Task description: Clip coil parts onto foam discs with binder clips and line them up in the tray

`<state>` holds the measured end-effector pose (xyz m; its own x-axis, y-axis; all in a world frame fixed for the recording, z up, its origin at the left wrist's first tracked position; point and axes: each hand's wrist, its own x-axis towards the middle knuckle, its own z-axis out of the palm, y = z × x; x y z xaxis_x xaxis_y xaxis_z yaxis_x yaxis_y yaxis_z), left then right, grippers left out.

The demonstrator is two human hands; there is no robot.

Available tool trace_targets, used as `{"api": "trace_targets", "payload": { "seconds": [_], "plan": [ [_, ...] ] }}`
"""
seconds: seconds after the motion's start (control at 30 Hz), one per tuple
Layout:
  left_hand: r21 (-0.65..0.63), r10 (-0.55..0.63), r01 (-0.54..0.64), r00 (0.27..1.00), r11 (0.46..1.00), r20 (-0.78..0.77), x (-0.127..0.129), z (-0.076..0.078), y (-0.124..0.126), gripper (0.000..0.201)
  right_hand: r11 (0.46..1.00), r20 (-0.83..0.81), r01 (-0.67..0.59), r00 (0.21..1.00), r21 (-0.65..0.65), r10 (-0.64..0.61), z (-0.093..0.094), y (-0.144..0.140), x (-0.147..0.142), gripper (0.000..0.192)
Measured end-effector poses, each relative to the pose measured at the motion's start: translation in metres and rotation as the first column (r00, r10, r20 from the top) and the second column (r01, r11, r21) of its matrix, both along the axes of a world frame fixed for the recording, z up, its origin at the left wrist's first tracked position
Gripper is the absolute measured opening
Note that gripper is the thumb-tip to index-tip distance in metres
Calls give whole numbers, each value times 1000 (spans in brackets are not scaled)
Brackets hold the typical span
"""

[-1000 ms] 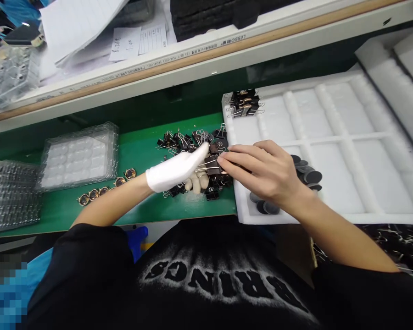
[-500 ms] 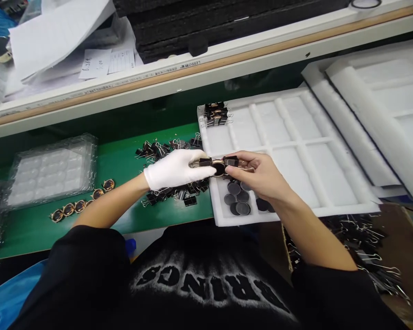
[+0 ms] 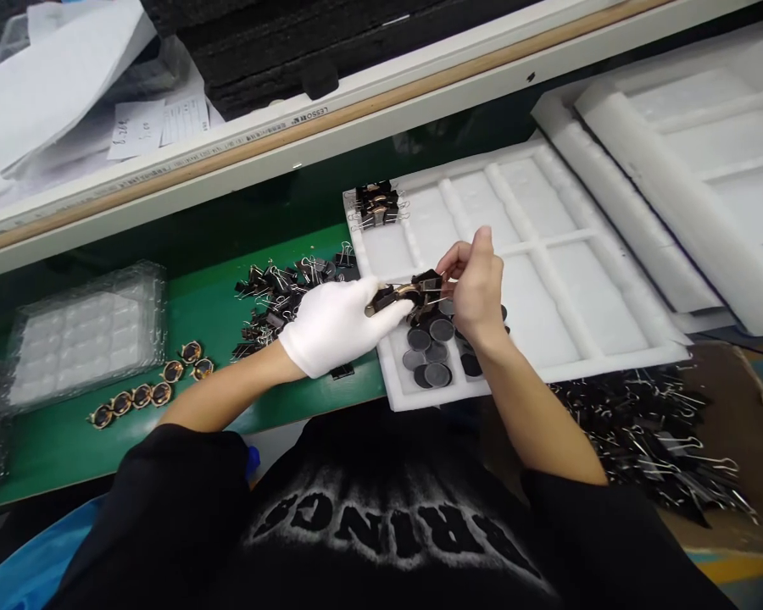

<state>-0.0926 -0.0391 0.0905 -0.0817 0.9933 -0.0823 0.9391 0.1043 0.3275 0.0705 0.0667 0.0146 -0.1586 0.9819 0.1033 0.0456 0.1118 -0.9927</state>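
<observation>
My left hand (image 3: 336,326), in a white glove, grips a small round gold-rimmed piece (image 3: 409,293) between thumb and fingers. A black binder clip (image 3: 428,286) sits on its right side, and my bare right hand (image 3: 481,292) pinches that clip's wire handles. Another dark clip shows partly at the gloved fingers. Below my hands, dark round discs (image 3: 437,374) lie in the near left compartments of a white foam tray (image 3: 610,273). Clipped pieces (image 3: 378,206) stand in its far left compartment. Loose binder clips (image 3: 278,284) are heaped left of the tray, partly behind the glove.
Several gold-rimmed round pieces (image 3: 141,396) lie on the green table (image 3: 229,415) beside clear plastic trays (image 3: 89,330). More foam trays (image 3: 667,212) are stacked at right, above a box of binder clips (image 3: 648,440). A shelf edge (image 3: 254,140) runs across the back.
My right hand has turned, its thumb now pointing up, and holds the right clip's handles. The clipped piece has tilted in my left hand. The whole view has shifted slightly.
</observation>
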Motion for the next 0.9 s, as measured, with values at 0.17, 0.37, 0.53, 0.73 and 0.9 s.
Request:
{"api": "trace_targets", "payload": {
  "seconds": [0.17,0.37,0.53,0.73,0.9],
  "plan": [
    [30,41,-39,999,999,-37,4,-1,2,45,987,16,83,996,135,-86,-6,16,-18,79],
    [38,22,-24,999,999,43,-5,0,3,44,981,48,94,993,172,-103,-7,8,-26,72],
    [36,12,-14,998,999,56,-8,3,2,43,986,42,105,993,131,-111,-8,4,-31,66],
    [9,-15,14,995,1000,103,-11,5,2,43,983,82,79,992,165,-93,-6,2,-27,67],
    [7,-23,22,992,1000,121,-11,7,2,44,977,59,72,995,201,-85,-4,1,-23,66]
  ]
}}
